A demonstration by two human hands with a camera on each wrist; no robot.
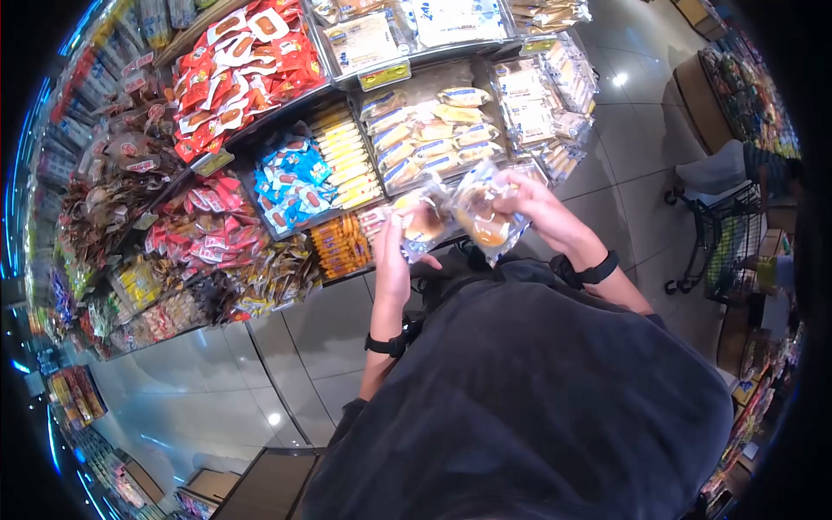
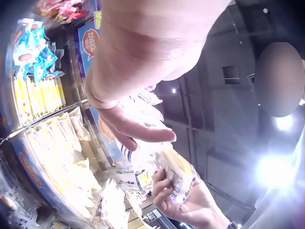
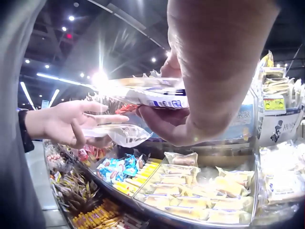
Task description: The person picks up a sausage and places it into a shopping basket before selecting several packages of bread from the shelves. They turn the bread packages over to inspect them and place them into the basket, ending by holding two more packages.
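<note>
In the head view two clear-wrapped round buns are held side by side above the shelf edge. The left hand (image 1: 393, 264) holds the left bun pack (image 1: 421, 224), with the thumb along its near side. The right hand (image 1: 546, 211) pinches the right bun pack (image 1: 485, 214) between thumb and fingers. From the right wrist view, the right hand (image 3: 178, 114) grips its pack (image 3: 157, 95) from the edge, above and beside the left hand's lower pack (image 3: 125, 134). The left hand (image 3: 66, 125) has its fingers stretched along that pack.
Below the hands are bins of wrapped bread (image 1: 433, 139), blue packets (image 1: 290, 182) and yellow sticks (image 1: 345, 156). Red packets (image 1: 247, 69) lie behind to the left. A shopping cart (image 1: 724, 234) stands on the tiled floor at the right.
</note>
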